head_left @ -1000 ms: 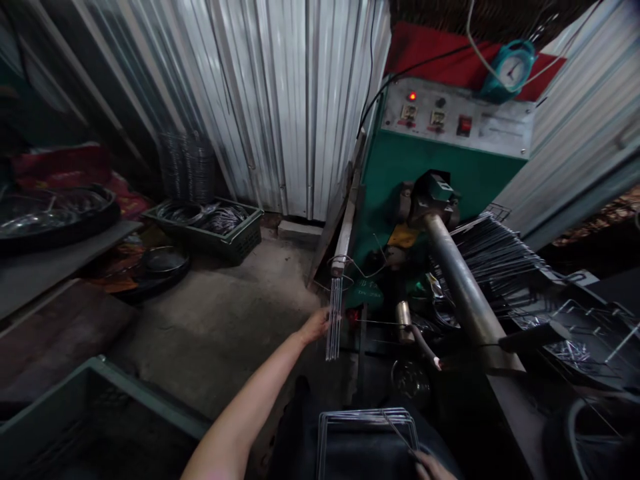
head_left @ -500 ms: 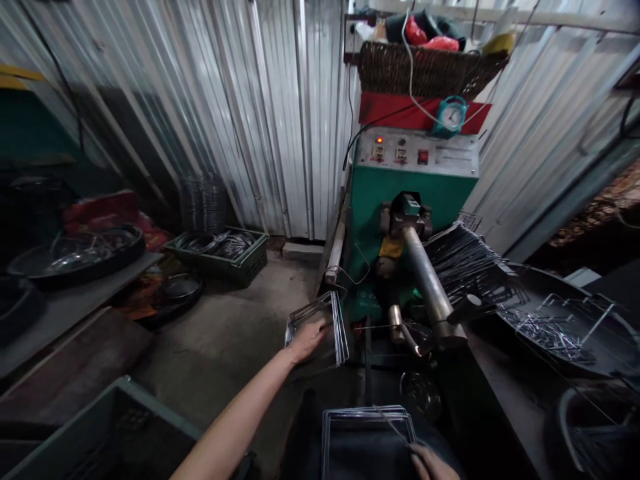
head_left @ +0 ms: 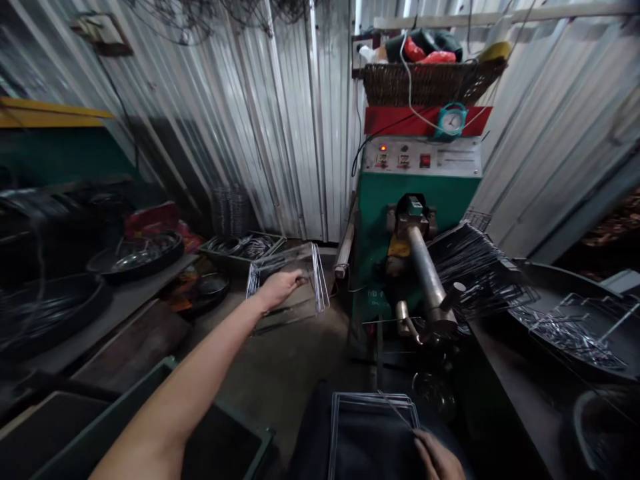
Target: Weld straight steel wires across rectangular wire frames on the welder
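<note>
My left hand is closed round a small bundle of rectangular wire frames, held in the air left of the green machine. More rectangular wire frames lie across my dark-clad lap. At their right side my right hand is closed, partly cut off by the bottom edge. A thin metal rod slants up and left from its fingers, over the frames on my lap.
A green crate stands at lower left. Behind it, dark pans of metal pieces rest on a bench. On the right are a stack of wire parts and a wide pan of bent pieces. The machine's metal arm juts toward me.
My left hand has swung up and left with its wire frames, away from the machine. My right hand stays by the lap frames. The view has turned somewhat left.
</note>
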Action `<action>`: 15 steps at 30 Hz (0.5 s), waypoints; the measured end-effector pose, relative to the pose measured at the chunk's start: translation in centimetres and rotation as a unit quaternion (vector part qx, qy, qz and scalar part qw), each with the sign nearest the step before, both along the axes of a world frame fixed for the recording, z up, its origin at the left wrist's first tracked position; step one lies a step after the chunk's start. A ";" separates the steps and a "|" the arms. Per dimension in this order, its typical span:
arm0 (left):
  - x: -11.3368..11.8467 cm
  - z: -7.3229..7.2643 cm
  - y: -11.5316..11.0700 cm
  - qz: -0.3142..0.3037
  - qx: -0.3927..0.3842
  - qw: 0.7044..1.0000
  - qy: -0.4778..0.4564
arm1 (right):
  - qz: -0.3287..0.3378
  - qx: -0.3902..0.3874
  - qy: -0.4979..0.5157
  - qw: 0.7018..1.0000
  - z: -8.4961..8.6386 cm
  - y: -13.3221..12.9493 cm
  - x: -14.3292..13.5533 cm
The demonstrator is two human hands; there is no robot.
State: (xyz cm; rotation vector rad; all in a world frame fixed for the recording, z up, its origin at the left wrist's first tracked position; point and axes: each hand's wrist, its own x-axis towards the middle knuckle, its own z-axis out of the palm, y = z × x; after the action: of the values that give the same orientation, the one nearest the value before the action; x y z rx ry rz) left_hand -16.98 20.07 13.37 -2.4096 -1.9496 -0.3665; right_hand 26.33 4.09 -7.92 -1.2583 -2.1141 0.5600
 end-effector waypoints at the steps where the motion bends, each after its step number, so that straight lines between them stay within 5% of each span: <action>1: -0.6 1.0 -0.3 0.011 0.026 1.000 -0.010 | -0.001 0.001 -0.002 1.000 -0.1 0.0 0.1; 5: -4.0 3.4 -2.7 0.097 0.134 0.984 -0.061 | -0.019 -0.013 -0.020 1.000 -0.3 -0.1 0.3; 8: -7.9 1.7 -5.7 0.159 0.173 0.966 -0.111 | -0.047 -0.030 -0.050 0.997 -0.2 -0.2 -0.2; 11: -11.7 -3.9 -10.5 0.202 0.136 0.958 -0.154 | -0.116 -0.053 -0.121 0.984 0.3 0.1 -1.3; 15: -14.1 -14.4 -18.6 0.335 -0.068 0.920 -0.193 | -0.157 -0.145 -0.235 0.948 0.9 1.5 -2.8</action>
State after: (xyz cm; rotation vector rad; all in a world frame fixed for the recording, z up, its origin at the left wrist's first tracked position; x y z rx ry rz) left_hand -31.04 1.50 -1.01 -1.6372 -2.8818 -0.7218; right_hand 23.57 5.61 -7.03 -2.0213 -2.1815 0.4718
